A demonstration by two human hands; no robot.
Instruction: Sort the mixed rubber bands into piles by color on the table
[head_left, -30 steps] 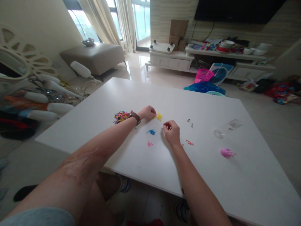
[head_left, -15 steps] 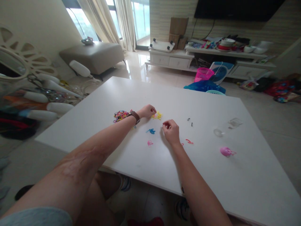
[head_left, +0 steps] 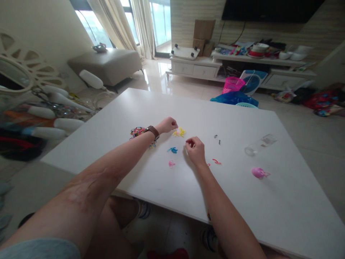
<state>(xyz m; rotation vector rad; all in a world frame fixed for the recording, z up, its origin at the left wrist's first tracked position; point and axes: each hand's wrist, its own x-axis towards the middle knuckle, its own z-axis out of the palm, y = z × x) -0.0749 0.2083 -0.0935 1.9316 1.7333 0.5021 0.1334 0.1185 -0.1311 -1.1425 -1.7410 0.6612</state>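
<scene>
My left hand (head_left: 168,125), with a brown watch strap at its wrist, is pinched closed just above a small pile of yellow elastic bands (head_left: 179,132). What sits between its fingertips is too small to make out. My right hand (head_left: 195,148) is held over the table right of the blue bands (head_left: 173,150), thumb and fingers curled together; any object in them is hidden. A mixed pile of coloured bands (head_left: 137,131) lies partly behind my left wrist. Pink bands (head_left: 171,164) lie nearest me, red bands (head_left: 216,162) right of my right forearm, and black ones (head_left: 215,136) farther back.
On the right of the white table (head_left: 237,201) lie a clear container (head_left: 268,140), a clear ring-shaped piece (head_left: 250,151) and a pink rounded object (head_left: 259,173) with bands at its end. Beyond the far edge are a blue plastic bag (head_left: 234,97) and a pink basket (head_left: 233,85).
My left hand has shifted slightly up and left, off the yellow bands, and more of them shows. My right hand has barely moved.
</scene>
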